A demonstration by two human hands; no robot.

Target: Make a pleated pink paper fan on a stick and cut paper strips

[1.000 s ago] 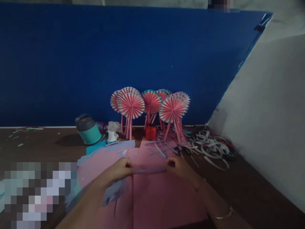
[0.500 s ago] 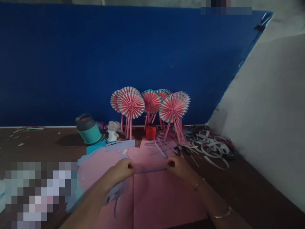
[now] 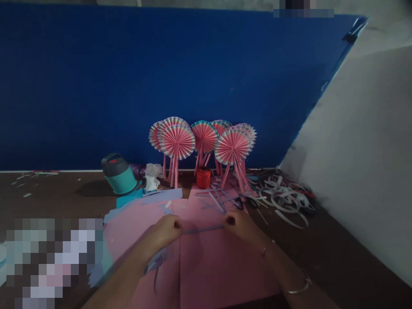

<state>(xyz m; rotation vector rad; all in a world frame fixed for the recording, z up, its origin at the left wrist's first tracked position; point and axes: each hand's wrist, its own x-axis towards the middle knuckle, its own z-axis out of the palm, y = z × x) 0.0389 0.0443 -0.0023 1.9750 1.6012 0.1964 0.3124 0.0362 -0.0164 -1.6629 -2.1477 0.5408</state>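
Note:
My left hand [image 3: 167, 228] is closed in a pinch at the left end of a pink sheet of paper [image 3: 202, 221]. At the other end, the fingers of my right hand [image 3: 240, 225] are pinched together on the same sheet. A narrow bluish band runs along its near edge between the two hands; my curled fingers hide the ends. Beneath lie larger pink sheets [image 3: 219, 266]. Purple paper strips [image 3: 217, 198] are scattered just beyond my right hand. Pink pleated paper fans [image 3: 177, 142] stand upright on rolled pink sticks farther back.
A red spool [image 3: 203, 178] stands before the fans. To the left are a teal container with a grey lid [image 3: 119, 175] and crumpled white material [image 3: 152, 177]. Curled white strips [image 3: 285, 195] pile up on the right. A blue board [image 3: 161, 64] rises behind.
The bluish band along the sheet's near edge looks narrower and slightly higher. Both hands keep their pinch in nearly the same place.

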